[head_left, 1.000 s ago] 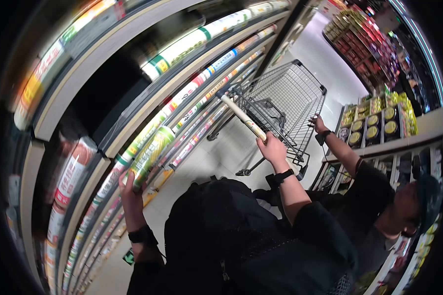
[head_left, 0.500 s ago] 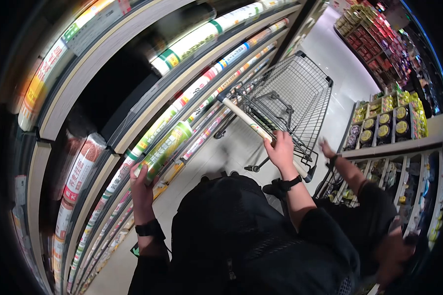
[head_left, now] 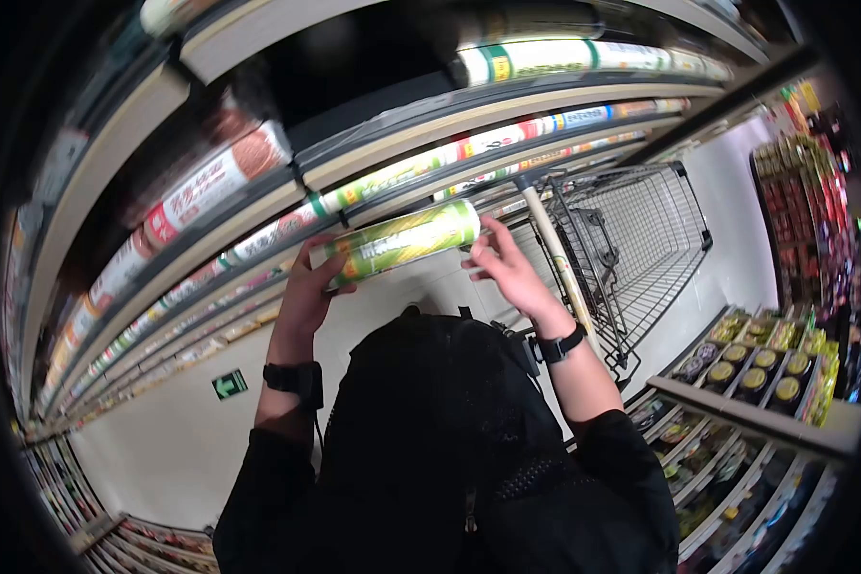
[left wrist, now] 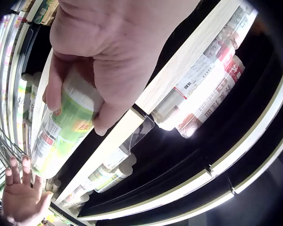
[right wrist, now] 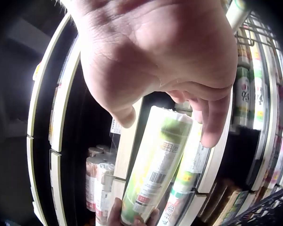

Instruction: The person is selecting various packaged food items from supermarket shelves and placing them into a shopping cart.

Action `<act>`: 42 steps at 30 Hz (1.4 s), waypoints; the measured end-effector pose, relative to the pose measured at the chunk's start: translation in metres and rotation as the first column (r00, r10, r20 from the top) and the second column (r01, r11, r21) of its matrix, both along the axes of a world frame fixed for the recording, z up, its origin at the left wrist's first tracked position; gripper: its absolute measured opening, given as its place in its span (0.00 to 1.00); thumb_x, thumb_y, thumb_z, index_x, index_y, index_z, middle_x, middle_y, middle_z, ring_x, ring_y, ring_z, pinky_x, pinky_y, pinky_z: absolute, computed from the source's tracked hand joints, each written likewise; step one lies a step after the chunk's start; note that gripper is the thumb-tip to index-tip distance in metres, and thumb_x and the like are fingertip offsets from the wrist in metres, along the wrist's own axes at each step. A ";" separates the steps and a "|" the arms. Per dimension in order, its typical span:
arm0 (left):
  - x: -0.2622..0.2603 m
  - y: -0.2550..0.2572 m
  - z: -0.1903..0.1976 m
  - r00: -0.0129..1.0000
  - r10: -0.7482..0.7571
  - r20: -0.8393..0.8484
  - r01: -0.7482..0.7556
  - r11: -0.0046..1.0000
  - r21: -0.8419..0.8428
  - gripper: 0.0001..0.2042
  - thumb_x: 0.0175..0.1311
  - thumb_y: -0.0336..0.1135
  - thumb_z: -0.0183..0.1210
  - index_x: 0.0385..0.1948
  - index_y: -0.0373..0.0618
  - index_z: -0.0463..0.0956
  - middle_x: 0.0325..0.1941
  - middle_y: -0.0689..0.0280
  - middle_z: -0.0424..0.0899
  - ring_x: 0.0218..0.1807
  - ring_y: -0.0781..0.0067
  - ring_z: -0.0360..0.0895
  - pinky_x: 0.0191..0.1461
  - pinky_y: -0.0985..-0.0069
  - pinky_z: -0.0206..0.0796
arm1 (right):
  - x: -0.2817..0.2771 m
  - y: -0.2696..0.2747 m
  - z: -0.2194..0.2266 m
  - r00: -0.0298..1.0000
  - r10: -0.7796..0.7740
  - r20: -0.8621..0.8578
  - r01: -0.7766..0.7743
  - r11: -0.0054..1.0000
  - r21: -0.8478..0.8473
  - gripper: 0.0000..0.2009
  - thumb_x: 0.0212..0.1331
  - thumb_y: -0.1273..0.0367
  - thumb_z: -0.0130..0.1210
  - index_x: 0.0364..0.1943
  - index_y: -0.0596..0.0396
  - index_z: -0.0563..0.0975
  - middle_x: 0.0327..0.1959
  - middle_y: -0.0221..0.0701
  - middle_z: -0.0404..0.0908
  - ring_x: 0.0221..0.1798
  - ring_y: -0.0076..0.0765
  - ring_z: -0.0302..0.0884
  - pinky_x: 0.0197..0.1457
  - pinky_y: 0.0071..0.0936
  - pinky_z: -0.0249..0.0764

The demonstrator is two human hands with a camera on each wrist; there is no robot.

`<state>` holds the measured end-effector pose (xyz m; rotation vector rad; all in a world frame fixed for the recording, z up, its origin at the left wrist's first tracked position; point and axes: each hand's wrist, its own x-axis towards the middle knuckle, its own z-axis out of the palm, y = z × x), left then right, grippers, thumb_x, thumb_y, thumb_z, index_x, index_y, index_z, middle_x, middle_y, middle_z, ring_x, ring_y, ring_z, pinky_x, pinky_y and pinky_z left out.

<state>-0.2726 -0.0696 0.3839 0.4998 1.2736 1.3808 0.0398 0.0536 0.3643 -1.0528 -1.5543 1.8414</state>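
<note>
A green and white cylindrical pack of dried noodles is held up level in front of the shelf. My left hand grips its left end between thumb and fingers. In the left wrist view the left hand wraps round the top of the noodle pack, which shows a barcode label in the right wrist view. Close by the pack's right end is my right hand, fingers spread and loosely bent. From the right wrist view, the right hand hangs over the white end of the pack with nothing gripped.
Shelves stacked with similar noodle packs run along the front. A wire shopping cart with a pale handle stands right beside my right hand. Display racks with jars stand at the lower right. A green arrow sign marks the floor.
My right hand has left the cart handle and come over to the noodle pack. The left hand has turned the pack level. The view has swung round, and the other person is out of sight.
</note>
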 end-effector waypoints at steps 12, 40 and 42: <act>0.024 -0.020 -0.035 0.959 -0.122 -0.257 0.164 0.976 0.146 0.41 0.50 0.24 0.75 0.66 0.42 0.58 0.54 0.60 0.77 0.58 0.68 0.76 0.60 0.70 0.71 | -0.031 0.034 -0.020 0.999 -0.029 0.015 0.031 0.989 -0.145 0.20 0.71 0.64 0.58 0.61 0.58 0.72 0.50 0.34 0.83 0.42 0.30 0.82 0.47 0.28 0.79; -0.071 0.200 -0.132 -0.379 0.523 -0.763 -0.193 0.762 0.618 0.20 0.67 0.46 0.54 0.59 0.52 0.77 0.62 0.56 0.78 0.70 0.52 0.69 0.73 0.55 0.60 | -0.120 0.198 -0.038 0.989 -0.132 0.064 0.072 0.817 0.572 0.28 0.68 0.66 0.60 0.70 0.58 0.68 0.71 0.38 0.70 0.71 0.38 0.67 0.75 0.33 0.62; -0.079 0.204 -0.137 -0.374 0.466 -0.802 -0.176 0.813 0.555 0.20 0.67 0.45 0.55 0.59 0.52 0.78 0.62 0.57 0.78 0.69 0.52 0.70 0.72 0.55 0.61 | -0.118 0.203 -0.041 0.992 -0.066 0.111 -0.012 0.805 0.593 0.27 0.68 0.65 0.58 0.70 0.57 0.68 0.71 0.38 0.70 0.72 0.40 0.66 0.75 0.34 0.62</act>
